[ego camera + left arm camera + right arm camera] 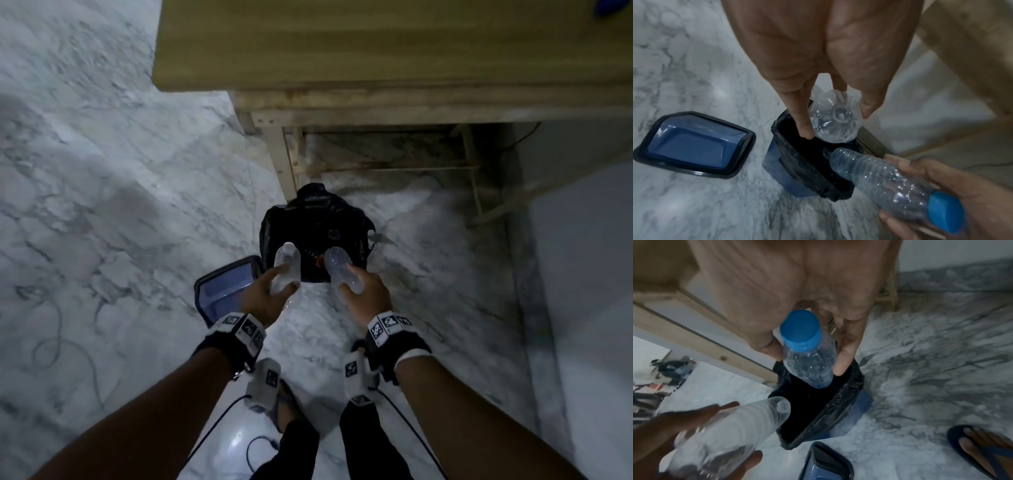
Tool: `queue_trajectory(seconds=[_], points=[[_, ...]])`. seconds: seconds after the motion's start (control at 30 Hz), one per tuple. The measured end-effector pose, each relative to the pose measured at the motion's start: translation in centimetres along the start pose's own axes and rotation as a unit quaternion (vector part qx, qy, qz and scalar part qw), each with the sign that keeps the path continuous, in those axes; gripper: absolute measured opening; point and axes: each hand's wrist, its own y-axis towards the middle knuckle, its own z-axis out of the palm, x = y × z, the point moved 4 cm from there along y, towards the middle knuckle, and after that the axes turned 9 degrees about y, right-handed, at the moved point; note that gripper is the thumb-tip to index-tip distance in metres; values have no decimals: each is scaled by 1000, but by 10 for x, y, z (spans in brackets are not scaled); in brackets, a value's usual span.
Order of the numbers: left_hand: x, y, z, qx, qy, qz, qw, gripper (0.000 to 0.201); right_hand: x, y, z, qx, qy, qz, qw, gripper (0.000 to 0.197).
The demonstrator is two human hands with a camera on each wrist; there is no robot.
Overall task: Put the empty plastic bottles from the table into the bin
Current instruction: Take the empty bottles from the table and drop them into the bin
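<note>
Two clear, empty plastic bottles are held over a bin [274, 222] lined with a black bag that stands on the floor by the table leg. My left hand [284, 279] grips one bottle [287, 267] between fingers and thumb, its base pointing down at the bin's mouth [833, 120]. My right hand [347, 279] grips the other bottle [342, 270], which has a blue cap [801, 331] toward the palm and its base aimed at the opening [809, 369]. Both bottles hang just above the bin's rim [789, 146], tilted forward. The bin's inside looks dark.
The bin's blue lid [226, 284] lies upside down on the marble floor left of the bin. The wooden table [342, 44] stands beyond the bin, with a blue object [613, 10] at its far right. A cable [219, 421] trails by my sandalled foot [982, 447].
</note>
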Motion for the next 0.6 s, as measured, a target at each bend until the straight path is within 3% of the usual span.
queue_trajectory(seconds=[0.23,0.37,0.6], points=[[30,112,53,-47,-26,-55,997,74,-30,129,59,55,-54,1,997,63],[7,98,45,-39,-15,-48,998,68,-19,119,35,27,-59,17,998,60],[25,79,50,-9,-17,-46,999,55,-34,81,18,-6,-23,-6,1000,52]])
